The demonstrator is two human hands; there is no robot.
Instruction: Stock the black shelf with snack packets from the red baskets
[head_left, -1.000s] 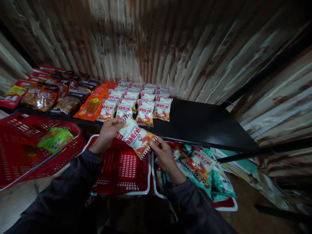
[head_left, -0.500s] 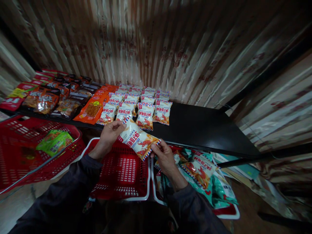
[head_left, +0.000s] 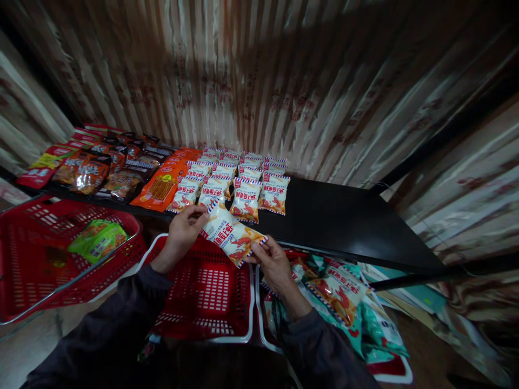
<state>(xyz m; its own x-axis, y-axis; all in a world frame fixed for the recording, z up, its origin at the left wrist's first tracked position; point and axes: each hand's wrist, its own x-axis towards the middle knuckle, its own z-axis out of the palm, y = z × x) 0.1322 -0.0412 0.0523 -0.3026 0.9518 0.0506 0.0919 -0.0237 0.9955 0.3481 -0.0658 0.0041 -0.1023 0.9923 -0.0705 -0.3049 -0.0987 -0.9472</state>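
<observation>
- A striped covering [head_left: 243,70] is seen behind the black shelf [head_left: 344,216].
- Below the front edge, a left basket [head_left: 24,237], a middle basket [head_left: 252,302] and a right basket [head_left: 406,373] are placed; green packets [head_left: 97,240] are held in the left one, while teal bags [head_left: 381,329] are piled in the right one.
- On the shelf, red packets [head_left: 44,165], dark packets [head_left: 91,172], orange packets [head_left: 162,186] and rows of white packets [head_left: 246,200] are laid out from left to right.
- The shrimp packet [head_left: 231,235] is held tilted above the middle basket, in front of the white rows; whether the nearest one is touched cannot be told.
- Its upper left end is pinched between thumb and fingers by the left hand [head_left: 180,237], its lower right corner by the right hand [head_left: 275,265].
- Over the last second, only the view is slightly shifted: the same ends are gripped and the rows are unaltered, so the packet's handling is judged unfinished.
</observation>
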